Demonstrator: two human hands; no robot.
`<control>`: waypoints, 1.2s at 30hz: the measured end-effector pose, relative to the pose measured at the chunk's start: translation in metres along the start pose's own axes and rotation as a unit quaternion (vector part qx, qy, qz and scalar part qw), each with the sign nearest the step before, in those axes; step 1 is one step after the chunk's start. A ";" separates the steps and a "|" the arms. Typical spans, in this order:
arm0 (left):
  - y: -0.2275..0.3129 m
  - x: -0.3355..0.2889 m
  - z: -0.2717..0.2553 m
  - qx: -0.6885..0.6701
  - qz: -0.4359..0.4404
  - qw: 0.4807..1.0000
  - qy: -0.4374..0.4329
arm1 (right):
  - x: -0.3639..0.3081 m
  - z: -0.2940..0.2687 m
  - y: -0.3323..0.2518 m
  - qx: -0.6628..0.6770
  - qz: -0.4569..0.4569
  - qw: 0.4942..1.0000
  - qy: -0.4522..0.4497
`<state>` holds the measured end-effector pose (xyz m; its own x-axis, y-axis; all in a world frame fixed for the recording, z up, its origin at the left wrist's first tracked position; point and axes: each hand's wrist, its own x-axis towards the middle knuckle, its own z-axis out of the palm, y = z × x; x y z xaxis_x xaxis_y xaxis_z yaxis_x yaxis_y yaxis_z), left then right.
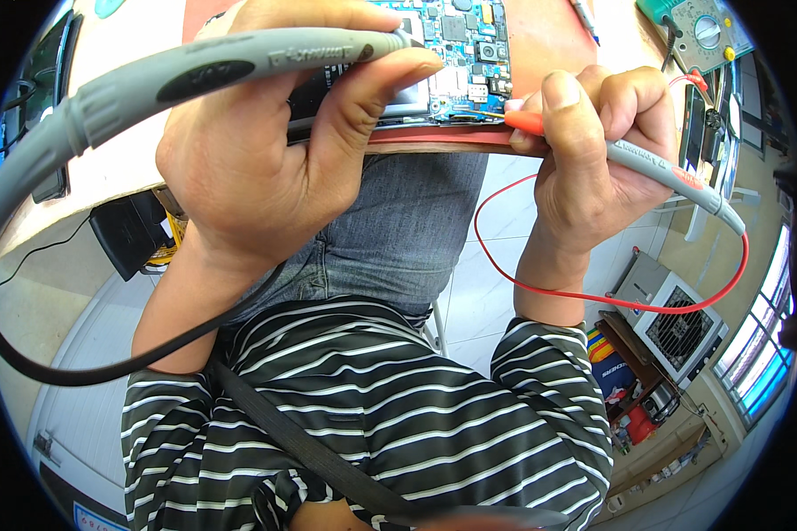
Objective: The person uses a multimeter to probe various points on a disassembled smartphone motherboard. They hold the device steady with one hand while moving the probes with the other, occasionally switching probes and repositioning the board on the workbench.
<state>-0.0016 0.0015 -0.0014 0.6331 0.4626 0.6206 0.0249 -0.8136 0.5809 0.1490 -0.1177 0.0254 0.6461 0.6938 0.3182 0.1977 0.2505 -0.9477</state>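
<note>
My left hand (257,150) pinches a grey multimeter probe (212,75) with a black cable; its tip end lies over an opened phone (447,40). The phone rests at the table's near edge, its blue circuit board bare and its dark battery (305,97) partly covered by my left hand. In my right hand (584,150) is the other probe (638,159), grey with an orange-red front end and a red lead. Its thin metal tip reaches the lower right part of the board. Whether the left probe's tip touches the board is hidden by my fingers.
A red-brown mat (553,44) lies under the phone. A green multimeter (704,34) stands at the far right, and a marker pen (586,19) lies left of it. Dark devices sit at the table's left end. Below right stands an air cooler (677,327) near a shelf.
</note>
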 end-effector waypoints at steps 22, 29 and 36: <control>0.000 0.001 0.001 -0.010 0.001 1.000 0.009 | -0.003 -0.007 0.014 -0.024 -0.041 0.999 0.012; 0.000 0.000 -0.001 0.001 -0.006 1.000 -0.007 | -0.004 -0.006 0.014 -0.015 -0.036 0.999 0.014; 0.001 0.000 0.000 -0.011 -0.009 1.000 -0.005 | -0.003 -0.008 0.014 -0.012 -0.037 0.999 0.011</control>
<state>-0.0016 0.0008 -0.0009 0.6410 0.4730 0.6045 0.0199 -0.7976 0.6029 0.1553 -0.1217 0.0108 0.6450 0.6590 0.3870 0.2624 0.2846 -0.9220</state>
